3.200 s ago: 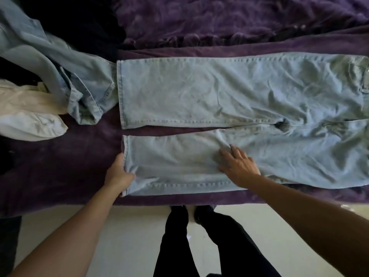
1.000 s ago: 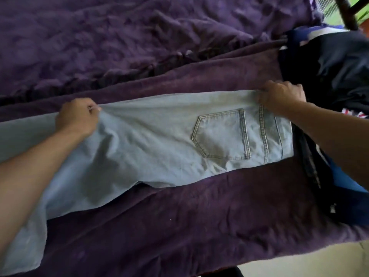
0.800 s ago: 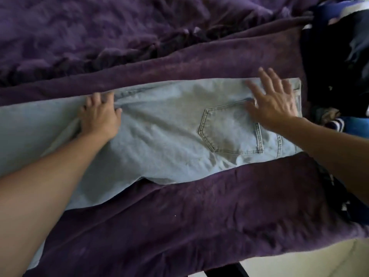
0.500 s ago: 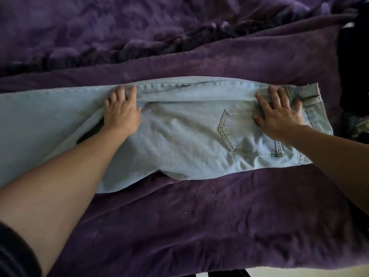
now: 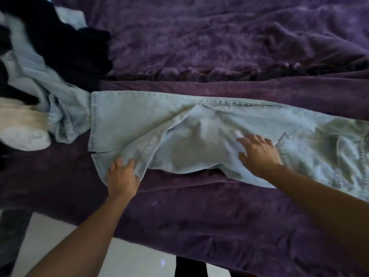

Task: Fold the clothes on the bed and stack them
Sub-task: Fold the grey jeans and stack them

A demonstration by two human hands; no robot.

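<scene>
Jeans (image 5: 199, 120) lie lengthwise across the purple bedspread (image 5: 199, 216), folded leg over leg with the back pocket (image 5: 309, 148) facing up; the hems point left and the waist end runs out of view on the right. The far edge is straight along its seam. The near edge is not: the top leg slants toward the near left, so its hem sits nearer than the lower leg's hem and the two do not line up. A raised bulge of cloth stands between your hands. Your left hand (image 5: 122, 176) rests on the near hem corner with its fingers close together; their tips sink into a bunched fold and you cannot tell whether they pinch it. Your right hand (image 5: 257, 154) lies flat on the seat area just left of the pocket, fingers spread apart, slightly blurred. The left hem touches a second pale denim garment (image 5: 60, 108), part of a loose pile with black clothes (image 5: 65, 43) and a cream-white piece (image 5: 22, 126). Open room: a broad band of bare bedspread near the jeans out to the bed's edge, and a narrower bare strip on the far side, up to the rumpled purple blanket (image 5: 219, 37). Pale floor (image 5: 60, 246) shows beyond the near edge.
</scene>
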